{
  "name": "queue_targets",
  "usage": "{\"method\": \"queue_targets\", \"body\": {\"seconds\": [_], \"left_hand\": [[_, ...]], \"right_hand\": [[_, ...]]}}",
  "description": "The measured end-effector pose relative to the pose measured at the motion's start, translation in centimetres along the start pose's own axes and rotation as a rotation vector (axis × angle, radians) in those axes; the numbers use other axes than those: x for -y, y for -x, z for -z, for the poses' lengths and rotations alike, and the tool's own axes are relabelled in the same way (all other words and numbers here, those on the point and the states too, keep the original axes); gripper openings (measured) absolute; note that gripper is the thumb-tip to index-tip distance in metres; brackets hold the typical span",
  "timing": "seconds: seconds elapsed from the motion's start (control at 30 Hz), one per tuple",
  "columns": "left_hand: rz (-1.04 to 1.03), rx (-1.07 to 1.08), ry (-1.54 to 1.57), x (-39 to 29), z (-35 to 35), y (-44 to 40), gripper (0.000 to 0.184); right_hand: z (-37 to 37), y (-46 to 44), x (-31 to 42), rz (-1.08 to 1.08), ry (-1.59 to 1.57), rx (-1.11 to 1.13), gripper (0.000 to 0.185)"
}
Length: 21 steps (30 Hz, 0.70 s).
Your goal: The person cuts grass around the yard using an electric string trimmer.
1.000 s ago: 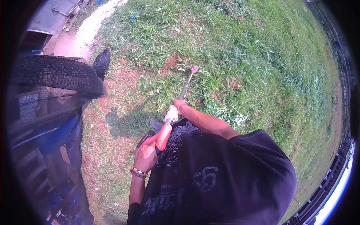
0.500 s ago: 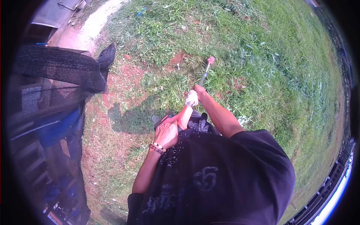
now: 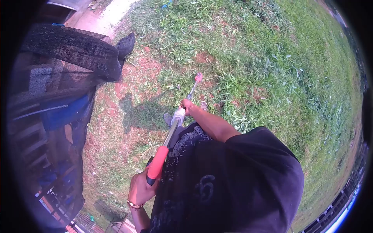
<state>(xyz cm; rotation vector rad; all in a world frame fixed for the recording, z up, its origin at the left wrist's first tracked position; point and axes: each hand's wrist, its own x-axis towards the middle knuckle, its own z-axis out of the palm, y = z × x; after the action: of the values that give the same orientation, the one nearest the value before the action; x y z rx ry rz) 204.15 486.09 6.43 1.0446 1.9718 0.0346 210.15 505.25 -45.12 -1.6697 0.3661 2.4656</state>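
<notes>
A long tool with a red-and-black rear grip (image 3: pixel 157 163), a metal shaft and a pink-red head runs diagonally before me. My left hand (image 3: pixel 142 188), with a beaded bracelet at its wrist, is closed round the rear end beside my dark shirt (image 3: pixel 233 174). Further forward, my right hand (image 3: pixel 187 107) is wrapped round the shaft just beyond a white wrapped section (image 3: pixel 178 116). The tool's head (image 3: pixel 198 77) is over grass and bare reddish soil; whether it touches the ground is unclear. My shoes (image 3: pixel 168 119) partly show near the shaft.
Dark netting (image 3: pixel 70 50) hangs over a structure on the left, with blue material (image 3: pixel 66 112) behind it. A pale path (image 3: pixel 114 15) lies at the upper left. Grass (image 3: pixel 279 85) spreads ahead and right. A dark fence-like edge (image 3: pixel 342 198) curves along the far right.
Both hands and the tool first moved right and forward, then back left and nearer me. The tool's head swung left. More of the metal shaft shows between my hands, and the view has shifted.
</notes>
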Motion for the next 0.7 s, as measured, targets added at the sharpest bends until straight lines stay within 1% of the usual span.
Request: {"method": "queue_targets", "body": {"seconds": [0.03, 0.07, 0.1, 0.17, 0.2, 0.23, 0.27, 0.33, 0.4, 0.43, 0.53, 0.57, 0.67, 0.7], "left_hand": [[0.042, 0.029, -0.068, 0.8, -0.8, -0.3, 0.030], [0.019, 0.027, -0.083, 1.3, -1.4, -0.7, 0.030], [-0.005, 0.025, -0.098, 1.5, -1.9, -1.3, 0.031], [-0.018, 0.034, -0.107, 0.5, -2.1, -2.2, 0.029], [-0.043, 0.042, -0.103, 0.7, -2.5, -2.7, 0.029], [-0.072, 0.048, -0.101, 1.3, -3.2, -3.5, 0.029], [-0.104, 0.054, -0.101, 1.7, -3.7, -4.3, 0.029], [-0.135, 0.072, -0.150, 1.6, -4.4, -5.8, 0.033], [-0.198, 0.067, -0.197, 1.6, -5.2, -6.8, 0.036], [-0.246, 0.074, -0.222, 1.3, -5.1, -6.9, 0.040], [-0.186, 0.115, -0.232, -0.1, -3.5, -6.3, 0.042], [-0.205, 0.095, -0.209, -0.1, -3.3, -6.1, 0.044], [-0.187, 0.062, -0.263, 0.3, -3.4, -5.4, 0.039], [-0.168, 0.063, -0.273, 0.2, -3.4, -5.4, 0.037]], "right_hand": [[1.8, -5.1, -0.6, 0.074, 0.003, -0.031, 0.014], [2.6, -8.0, -0.8, 0.149, 0.006, -0.060, 0.010], [1.8, -6.0, -0.2, 0.152, 0.009, -0.088, 0.009], [1.0, 1.1, 1.8, 0.157, 0.009, -0.157, 0.008], [1.8, 1.3, 2.5, 0.169, 0.032, -0.133, 0.009], [3.1, -0.1, 3.9, 0.185, 0.052, -0.108, 0.010], [7.0, -7.4, 5.2, 0.235, 0.036, -0.047, 0.011], [6.6, -2.5, 6.4, 0.266, 0.072, -0.067, 0.015], [6.1, 2.4, 6.6, 0.339, 0.045, -0.129, 0.016], [6.2, 3.4, 6.9, 0.380, 0.036, -0.159, 0.017], [6.7, 4.7, 6.9, 0.479, 0.217, -0.078, 0.019], [6.4, 4.7, 6.7, 0.452, 0.184, -0.083, 0.019], [4.6, 4.0, 5.9, 0.360, 0.084, -0.084, 0.018], [4.8, 2.4, 5.4, 0.305, -0.006, 0.053, 0.020]]}}
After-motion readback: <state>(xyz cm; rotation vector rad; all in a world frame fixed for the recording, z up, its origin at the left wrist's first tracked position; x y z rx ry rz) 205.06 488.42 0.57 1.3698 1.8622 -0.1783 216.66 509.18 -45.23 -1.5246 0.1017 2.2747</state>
